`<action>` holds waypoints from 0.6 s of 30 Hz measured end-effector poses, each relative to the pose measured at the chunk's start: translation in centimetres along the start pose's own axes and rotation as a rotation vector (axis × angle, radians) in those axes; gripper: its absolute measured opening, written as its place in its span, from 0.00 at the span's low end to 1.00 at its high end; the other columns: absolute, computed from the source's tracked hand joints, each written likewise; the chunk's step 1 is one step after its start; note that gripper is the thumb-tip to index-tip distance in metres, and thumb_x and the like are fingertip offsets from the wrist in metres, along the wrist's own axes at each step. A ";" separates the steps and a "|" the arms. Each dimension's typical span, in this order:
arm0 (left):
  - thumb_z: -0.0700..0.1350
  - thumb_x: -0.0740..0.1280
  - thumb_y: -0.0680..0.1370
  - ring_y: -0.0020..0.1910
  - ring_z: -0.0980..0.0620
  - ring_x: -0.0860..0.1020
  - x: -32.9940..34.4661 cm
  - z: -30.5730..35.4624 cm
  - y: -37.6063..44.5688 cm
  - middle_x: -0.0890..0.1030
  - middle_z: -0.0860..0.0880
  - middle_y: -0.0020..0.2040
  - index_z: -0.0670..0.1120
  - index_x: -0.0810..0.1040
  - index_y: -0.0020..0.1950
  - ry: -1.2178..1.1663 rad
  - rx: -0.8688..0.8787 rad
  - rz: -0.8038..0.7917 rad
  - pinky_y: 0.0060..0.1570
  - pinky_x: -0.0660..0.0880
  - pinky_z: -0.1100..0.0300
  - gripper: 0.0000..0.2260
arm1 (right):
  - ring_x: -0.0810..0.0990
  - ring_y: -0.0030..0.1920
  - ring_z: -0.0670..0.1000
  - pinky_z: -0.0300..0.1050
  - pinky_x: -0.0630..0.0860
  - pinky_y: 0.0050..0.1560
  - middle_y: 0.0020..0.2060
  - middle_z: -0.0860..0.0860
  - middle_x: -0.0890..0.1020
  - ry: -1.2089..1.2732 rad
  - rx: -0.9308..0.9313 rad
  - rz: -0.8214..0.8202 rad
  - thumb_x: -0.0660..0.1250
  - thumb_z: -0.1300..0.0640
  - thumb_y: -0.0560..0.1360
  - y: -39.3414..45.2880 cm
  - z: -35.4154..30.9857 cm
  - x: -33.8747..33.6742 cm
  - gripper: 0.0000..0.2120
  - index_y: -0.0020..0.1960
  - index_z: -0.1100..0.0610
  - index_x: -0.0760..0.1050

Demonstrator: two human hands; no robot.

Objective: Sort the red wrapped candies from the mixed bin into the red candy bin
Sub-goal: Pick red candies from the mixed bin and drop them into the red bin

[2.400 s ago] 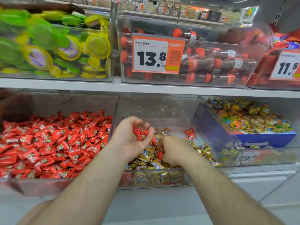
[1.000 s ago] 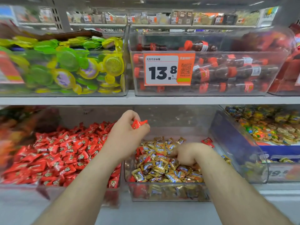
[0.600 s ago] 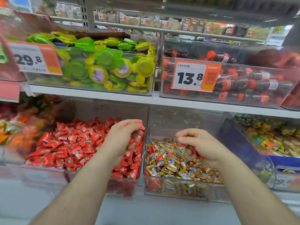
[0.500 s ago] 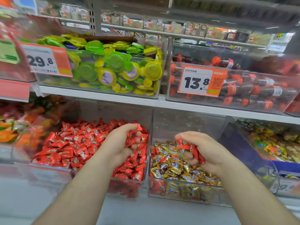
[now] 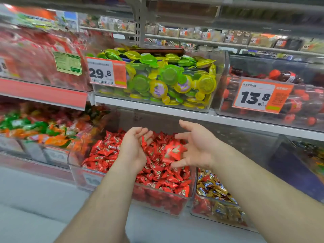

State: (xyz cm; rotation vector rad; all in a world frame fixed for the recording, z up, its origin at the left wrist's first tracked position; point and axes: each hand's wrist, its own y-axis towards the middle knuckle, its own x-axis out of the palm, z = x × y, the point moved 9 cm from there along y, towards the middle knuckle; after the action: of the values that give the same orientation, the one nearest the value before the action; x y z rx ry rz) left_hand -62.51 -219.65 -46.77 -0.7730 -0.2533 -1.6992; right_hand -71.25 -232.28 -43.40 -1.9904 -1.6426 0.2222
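Clear plastic red candy bin (image 5: 163,199) under splayed fingers (image 5: 181,123)

left hand (image 5: 135,148), right hand (image 5: 196,149), red candy bin (image 5: 157,202)

Candy aisle of a shop: shelved clear bins (image 5: 157,106), price tags (image 5: 106,72).

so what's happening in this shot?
A person is sorting candy at a shop shelf. Both hands are over the red candy bin, fingers spread: the left hand and the right hand are letting go of red wrapped candies, one blurred mid-fall between them. The mixed bin sits just to the right, mostly gold wrappers with some red showing through its front wall.
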 end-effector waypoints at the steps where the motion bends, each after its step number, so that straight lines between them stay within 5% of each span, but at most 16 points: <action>1: 0.47 0.58 0.80 0.57 0.47 0.77 -0.2 0.3 0.0 0.80 0.42 0.62 0.40 0.76 0.63 0.040 0.028 0.012 0.68 0.68 0.50 0.16 | 0.66 0.70 0.70 0.72 0.67 0.62 0.73 0.67 0.61 -0.005 0.012 -0.007 0.61 0.40 0.78 0.1 0.2 0.0 0.33 0.76 0.58 0.61; 3: 0.46 0.57 0.81 0.61 0.47 0.76 -0.4 0.6 -0.3 0.81 0.43 0.60 0.40 0.76 0.63 0.128 0.060 0.016 0.72 0.62 0.50 0.16 | 0.55 0.75 0.70 0.73 0.59 0.68 0.77 0.67 0.52 0.019 0.012 0.000 0.60 0.40 0.79 0.2 0.3 -0.3 0.34 0.78 0.58 0.57; 7: 0.47 0.58 0.80 0.64 0.48 0.75 0.0 0.4 -0.9 0.82 0.47 0.58 0.45 0.78 0.58 0.273 0.077 -0.014 0.73 0.53 0.46 0.13 | 0.63 0.73 0.69 0.68 0.67 0.67 0.75 0.67 0.59 0.072 -0.029 0.029 0.58 0.42 0.81 0.3 0.3 -1.6 0.31 0.75 0.61 0.62; 12: 0.43 0.64 0.79 0.55 0.50 0.81 3.4 0.5 -2.4 0.84 0.49 0.52 0.49 0.80 0.51 0.512 0.277 -0.064 0.60 0.72 0.54 0.06 | 0.83 0.51 0.60 0.54 0.80 0.50 0.53 0.63 0.81 0.045 -0.230 0.100 0.59 0.50 0.82 -2.2 -0.7 -4.1 0.16 0.55 0.63 0.76; 15: 0.40 0.68 0.76 0.50 0.53 0.82 7.5 -0.2 -4.2 0.84 0.51 0.47 0.52 0.81 0.45 0.720 0.484 -0.163 0.53 0.76 0.59 0.07 | 0.84 0.40 0.55 0.49 0.80 0.43 0.41 0.57 0.83 -0.031 -0.349 0.270 0.60 0.53 0.81 -4.7 -1.2 -8.9 0.13 0.47 0.61 0.77; 18: 0.37 0.67 0.75 0.41 0.60 0.78 12.2 -3.0 -6.4 0.82 0.56 0.40 0.54 0.79 0.42 0.871 0.569 -0.330 0.45 0.73 0.67 0.11 | 0.83 0.41 0.55 0.49 0.80 0.45 0.40 0.57 0.83 -0.047 -0.364 0.450 0.61 0.53 0.81 -6.8 -1.4 -15.4 0.13 0.46 0.61 0.78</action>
State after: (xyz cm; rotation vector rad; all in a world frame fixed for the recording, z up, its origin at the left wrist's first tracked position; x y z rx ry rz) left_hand -70.61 -229.07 -40.13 0.4667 -0.2360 -1.9722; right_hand -80.17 -246.56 -42.00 -2.6396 -1.3095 0.1392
